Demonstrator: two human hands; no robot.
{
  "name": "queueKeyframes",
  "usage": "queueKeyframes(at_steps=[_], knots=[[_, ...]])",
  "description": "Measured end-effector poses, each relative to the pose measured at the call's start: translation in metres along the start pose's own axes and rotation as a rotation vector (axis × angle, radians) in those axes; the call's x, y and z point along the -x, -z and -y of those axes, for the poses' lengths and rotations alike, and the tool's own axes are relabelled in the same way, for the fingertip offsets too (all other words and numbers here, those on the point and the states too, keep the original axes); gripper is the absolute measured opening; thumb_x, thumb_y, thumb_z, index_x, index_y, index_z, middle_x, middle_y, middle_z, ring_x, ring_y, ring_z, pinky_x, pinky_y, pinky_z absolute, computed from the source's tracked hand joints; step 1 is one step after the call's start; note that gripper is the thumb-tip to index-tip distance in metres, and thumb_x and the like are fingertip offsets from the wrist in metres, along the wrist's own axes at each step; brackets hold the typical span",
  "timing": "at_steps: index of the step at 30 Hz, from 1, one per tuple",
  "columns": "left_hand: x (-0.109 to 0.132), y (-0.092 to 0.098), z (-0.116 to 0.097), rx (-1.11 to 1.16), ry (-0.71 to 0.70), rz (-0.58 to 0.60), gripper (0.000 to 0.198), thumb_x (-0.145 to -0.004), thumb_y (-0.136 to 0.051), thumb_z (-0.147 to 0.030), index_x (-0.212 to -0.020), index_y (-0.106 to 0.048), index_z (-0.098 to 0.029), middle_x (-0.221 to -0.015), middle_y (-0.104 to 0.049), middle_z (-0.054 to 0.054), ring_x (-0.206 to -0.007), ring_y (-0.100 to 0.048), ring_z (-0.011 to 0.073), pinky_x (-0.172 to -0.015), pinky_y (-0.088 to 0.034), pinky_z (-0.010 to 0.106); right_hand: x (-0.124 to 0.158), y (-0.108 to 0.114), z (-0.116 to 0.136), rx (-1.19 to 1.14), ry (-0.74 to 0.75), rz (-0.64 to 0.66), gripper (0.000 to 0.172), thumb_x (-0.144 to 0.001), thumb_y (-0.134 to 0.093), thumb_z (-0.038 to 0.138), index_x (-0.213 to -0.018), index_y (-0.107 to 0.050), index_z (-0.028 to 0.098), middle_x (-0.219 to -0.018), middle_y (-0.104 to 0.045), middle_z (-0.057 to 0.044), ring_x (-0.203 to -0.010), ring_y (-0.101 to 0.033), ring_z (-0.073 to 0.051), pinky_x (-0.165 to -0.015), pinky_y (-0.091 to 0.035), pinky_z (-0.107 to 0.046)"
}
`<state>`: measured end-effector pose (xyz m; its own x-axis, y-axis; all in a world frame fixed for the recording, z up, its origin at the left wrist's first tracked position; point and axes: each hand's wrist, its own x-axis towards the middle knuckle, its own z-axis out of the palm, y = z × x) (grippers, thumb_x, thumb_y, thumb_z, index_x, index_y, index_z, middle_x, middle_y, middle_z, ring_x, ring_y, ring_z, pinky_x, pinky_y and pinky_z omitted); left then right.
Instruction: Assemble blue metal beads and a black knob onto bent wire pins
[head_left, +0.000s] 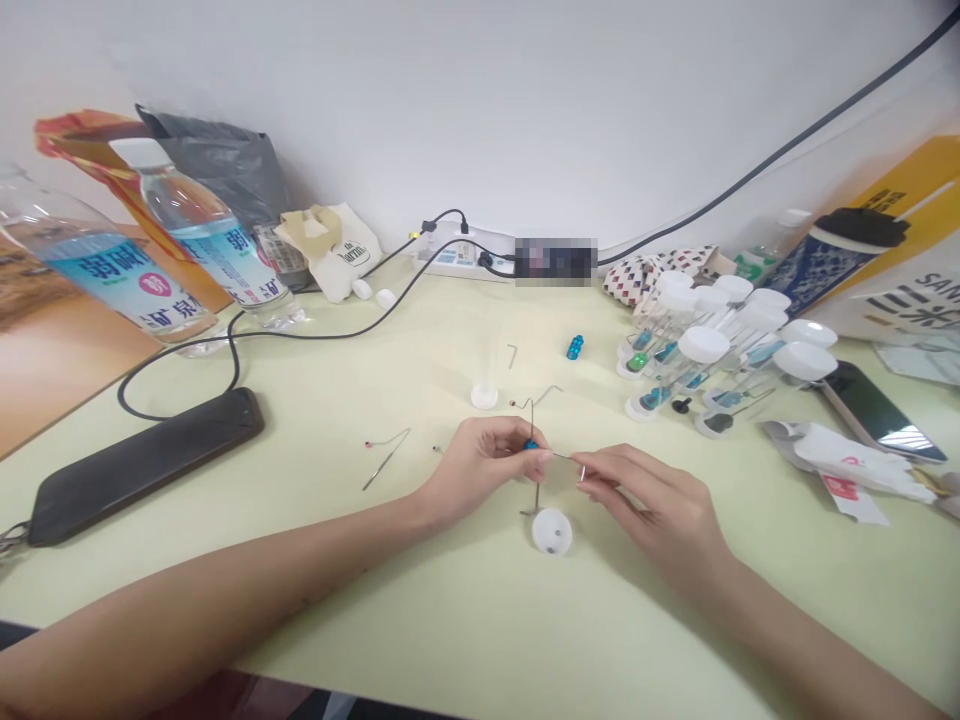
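Observation:
My left hand (484, 462) is closed around a small blue metal piece (531, 445) on a thin bent wire rod (532, 415). The rod sticks out above and below the fingers. Pinched in my right hand (664, 500) is a thin L-shaped hex key (564, 457), its long arm reaching to the blue piece; the contact point is hidden by my left fingertips. Just below the rod lies a round white cap (553, 532) with small dark spots. Behind my left hand stands a clear tube with a white base (484, 397). Another bent wire (388, 455) lies to the left.
Several clear tubes with white caps (703, 344) stand at the right near a phone (881, 410) and wrapper (847, 460). A blue cylinder (574, 347) and a second hex key (512, 355) lie farther back. At left are a black power bank (146, 465), cable (337, 335) and water bottles (214, 235).

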<state>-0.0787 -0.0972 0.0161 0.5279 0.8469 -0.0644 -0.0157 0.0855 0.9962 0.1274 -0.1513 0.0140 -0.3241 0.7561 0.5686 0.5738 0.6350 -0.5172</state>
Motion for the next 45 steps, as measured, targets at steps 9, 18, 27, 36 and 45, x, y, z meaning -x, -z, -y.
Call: queueKeyframes(at_steps=[9, 18, 27, 36, 45], knots=[[0.000, -0.001, 0.003, 0.015, 0.028, 0.003, 0.024, -0.076, -0.070, -0.032, -0.088, -0.066, -0.011, -0.076, -0.065, 0.003, -0.073, -0.063, 0.0108, -0.074, -0.056, 0.026, 0.003, 0.001, 0.001, -0.042, -0.023, 0.043, 0.022, -0.088, -0.055, 0.006, -0.107, -0.063, 0.014, -0.074, -0.064, -0.002, -0.062, -0.060, -0.008, -0.056, -0.050, -0.019], [0.001, -0.001, 0.005, 0.035, 0.070, 0.029, 0.024, -0.075, -0.071, -0.030, -0.088, -0.065, -0.011, -0.079, -0.067, 0.004, -0.071, -0.065, 0.0120, -0.074, -0.056, 0.028, 0.002, 0.002, 0.004, 0.081, 0.088, -0.005, 0.021, -0.089, -0.049, 0.005, -0.104, -0.062, 0.014, -0.072, -0.064, -0.003, -0.057, -0.058, -0.007, -0.052, -0.051, -0.018], [-0.001, -0.001, 0.000, 0.109, 0.112, 0.054, 0.022, -0.072, -0.074, -0.025, -0.085, -0.063, -0.011, -0.082, -0.069, 0.005, -0.065, -0.066, 0.0108, -0.067, -0.055, 0.024, -0.001, 0.002, 0.003, 0.087, 0.073, -0.046, 0.021, -0.091, -0.047, 0.009, -0.105, -0.060, 0.017, -0.072, -0.064, -0.002, -0.059, -0.059, -0.009, -0.054, -0.050, -0.019], [-0.004, 0.000, -0.003, 0.156, 0.197, 0.169, 0.022, -0.071, -0.073, -0.020, -0.088, -0.062, -0.011, -0.087, -0.071, 0.007, -0.065, -0.068, 0.0116, -0.070, -0.054, 0.026, -0.001, 0.004, -0.001, 0.248, 0.175, -0.072, 0.023, -0.090, -0.046, 0.005, -0.103, -0.060, 0.017, -0.080, -0.069, -0.004, -0.065, -0.062, -0.010, -0.058, -0.049, -0.021], [0.000, -0.004, -0.002, 0.167, 0.155, 0.151, 0.027, -0.065, -0.078, -0.018, -0.076, -0.054, -0.012, -0.071, -0.067, 0.002, -0.062, -0.068, 0.0126, -0.064, -0.055, 0.024, -0.004, 0.003, -0.007, 0.327, 0.124, 0.008, 0.021, -0.093, -0.044, 0.012, -0.076, -0.055, 0.017, -0.062, -0.058, -0.001, -0.053, -0.049, -0.009, -0.051, -0.036, -0.022]])
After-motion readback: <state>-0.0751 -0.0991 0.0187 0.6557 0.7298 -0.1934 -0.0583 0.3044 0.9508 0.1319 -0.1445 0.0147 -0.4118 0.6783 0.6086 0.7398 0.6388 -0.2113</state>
